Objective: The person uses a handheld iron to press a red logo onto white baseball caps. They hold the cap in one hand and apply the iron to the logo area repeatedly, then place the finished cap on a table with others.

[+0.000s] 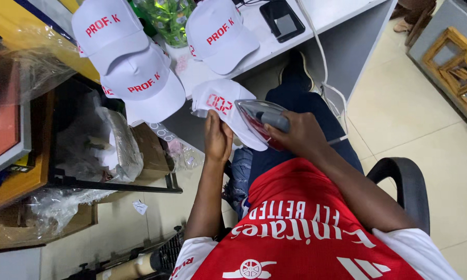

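white desk (342, 13) runs across the top, and the person sits right up against its edge on a black chair (407, 179), red shirt (295, 233) filling the bottom of the view. off to the left, a dark wooden shelf (41, 171) stuffed with crinkled clear plastic (114, 145).

on the desk, three finished white caps with red lettering: one (106, 28) at the top left, one (148, 85) just below and overlapping it, one (220, 33) to their right. a clear bag of green things (168, 18) sits between the upper caps. a black tablet-like device (281, 19) lies flat further right, and a white cord (324, 67) drops off the desk edge down toward the lap.

now the action, down in front of the desk edge, over the lap: a fourth white cap (228, 111) with red marks on its front. left hand (219, 137) is curled around it from below, fingers wrapped into the fabric, holding it up. right hand (301, 135) is clamped tight around the grey handle of a small iron (259, 119), and the iron's pointed nose is pressed right against the cap's front, touching the cloth beside the red marks. both hands close together, cap caught between them.
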